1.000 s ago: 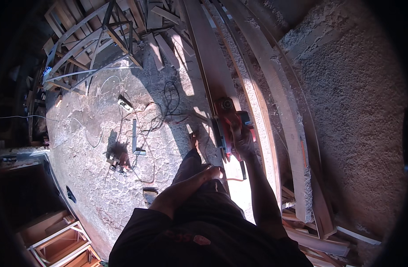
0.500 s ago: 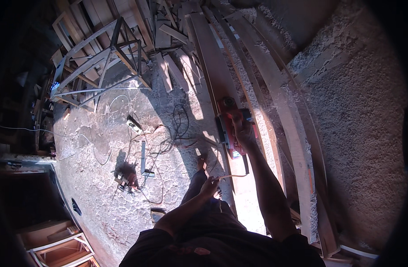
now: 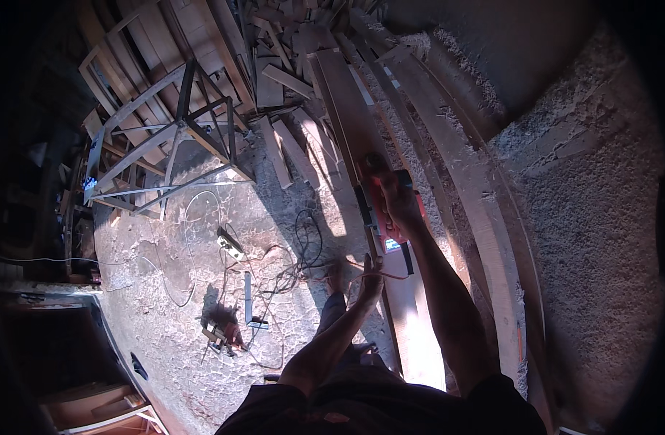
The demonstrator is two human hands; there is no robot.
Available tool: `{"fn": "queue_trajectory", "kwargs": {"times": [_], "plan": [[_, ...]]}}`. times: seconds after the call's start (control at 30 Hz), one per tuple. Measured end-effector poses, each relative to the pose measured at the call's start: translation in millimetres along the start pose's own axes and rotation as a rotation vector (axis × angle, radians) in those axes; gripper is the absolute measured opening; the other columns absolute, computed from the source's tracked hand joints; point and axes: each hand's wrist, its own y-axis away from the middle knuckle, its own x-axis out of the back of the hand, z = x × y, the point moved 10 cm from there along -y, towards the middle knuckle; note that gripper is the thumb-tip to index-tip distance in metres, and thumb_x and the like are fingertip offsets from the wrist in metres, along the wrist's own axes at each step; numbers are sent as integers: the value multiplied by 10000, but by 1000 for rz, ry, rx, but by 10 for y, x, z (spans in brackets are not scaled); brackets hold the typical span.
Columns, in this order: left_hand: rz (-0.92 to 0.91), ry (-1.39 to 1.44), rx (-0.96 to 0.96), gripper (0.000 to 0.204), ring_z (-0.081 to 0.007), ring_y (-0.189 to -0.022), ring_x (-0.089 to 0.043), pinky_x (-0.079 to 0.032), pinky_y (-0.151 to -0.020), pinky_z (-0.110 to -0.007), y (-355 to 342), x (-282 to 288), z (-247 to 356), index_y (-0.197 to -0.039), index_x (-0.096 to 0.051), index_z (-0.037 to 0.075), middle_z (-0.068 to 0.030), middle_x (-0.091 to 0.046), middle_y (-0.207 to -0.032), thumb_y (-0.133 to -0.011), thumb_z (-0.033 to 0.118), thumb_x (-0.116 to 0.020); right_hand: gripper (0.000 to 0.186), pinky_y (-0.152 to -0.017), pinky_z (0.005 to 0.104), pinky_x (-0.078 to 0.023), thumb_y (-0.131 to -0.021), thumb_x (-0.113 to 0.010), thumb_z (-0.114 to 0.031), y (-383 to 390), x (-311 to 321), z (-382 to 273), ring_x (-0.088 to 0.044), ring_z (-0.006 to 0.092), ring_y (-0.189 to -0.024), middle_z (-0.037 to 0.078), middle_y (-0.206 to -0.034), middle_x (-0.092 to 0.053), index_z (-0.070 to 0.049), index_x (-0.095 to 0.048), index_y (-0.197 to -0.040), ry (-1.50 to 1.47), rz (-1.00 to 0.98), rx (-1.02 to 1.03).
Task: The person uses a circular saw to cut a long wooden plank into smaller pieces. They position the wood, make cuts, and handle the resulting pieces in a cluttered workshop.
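Wooden frame (image 3: 182,125): stands open-sided near the floor's upper left edge.
Small red tool (image 3: 229,337): lies on the floor (image 3: 147,290), below and left of the power strip.
Power strip (image 3: 231,245): rests on the floor, well apart from the board.
Loose cords (image 3: 303,254): spread in loops between the power strip and the board.
Left hand (image 3: 372,279): beside the board's left edge, just behind the planer, with fingers partly bent and the planer's cord (image 3: 396,276) crossing at them; cannot tell whether gripped or only guided.
Board (image 3: 350,116): runs lengthwise under the planer, sunlit at the near end.
Planer (image 3: 377,204): red and dark, set on the board between its far and near ends, spanning much of the width.
Right hand (image 3: 399,206): closed around the planer's handle.
Long planks (image 3: 485,203): lie beyond the board's right edge, strewn with shavings.
Cord trouble: could snag on the board's left edge or slip under the planer, from slack let go.
Planer trouble: could tilt or gouge, from one-handed pressure; could catch the left fingers, from holding so close.
Shirt mark (image 3: 336,417): small and pale, not readable.
Planer sticker (image 3: 393,245): bluish white at the rear, too small to read.
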Motion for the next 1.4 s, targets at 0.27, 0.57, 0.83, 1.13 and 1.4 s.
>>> {"fn": "queue_trajectory", "kwargs": {"times": [0.27, 0.57, 0.83, 1.13, 1.4], "plan": [[-31, -373, 11, 1224, -430, -1516, -269, -275, -1228, -442, -805, -83, 1201, -1583, -124, -104, -360, -258, -1600, -836, 627, -761, 689, -397, 305, -408, -920, -565, -744, -1029, -117, -405, -530, 109, -444, -4, -545, -503, -61, -651, -901, -9, 41, -39], [93, -341, -239, 1277, -441, -1539, -195, -214, -1259, -452, -2283, -76, 1686, -1578, -102, -110, -357, -172, -1628, -780, 542, -855, 694, -419, 346, -431, -953, -513, -708, -2409, -354, -892, -585, 164, -467, 48, -565, -568, -37, -652, -844, 51, 28, 72], [224, -405, -402, 1016, -285, -1269, -540, -471, -1046, -393, -3324, -6, 2289, -1469, -340, -66, -197, -513, -1403, -747, 329, -935, 611, -397, 303, -369, -992, -508, -669, -3413, -667, -1431, -483, 105, -446, 3, -589, -505, -88, -569, -810, -17, -11, 38], [188, -251, -436, 908, -369, -1230, -540, -443, -1040, -496, -3146, -126, 2757, -1472, -420, 27, -211, -529, -1368, -761, 336, -893, 650, -387, 339, -379, -969, -528, -678, -4476, -842, -2061, -493, 143, -430, 20, -578, -495, -67, -563, -751, -50, -17, 91], [228, -466, -154, 1148, -462, -1337, -399, -365, -1099, -555, -3103, -30, 2488, -1557, -192, -4, -309, -356, -1477, -749, 418, -889, 452, -377, 323, -376, -996, -542, -554, -5145, -1020, -2394, -486, 141, -406, 11, -563, -501, -115, -653, -996, -88, -55, 146]]}}
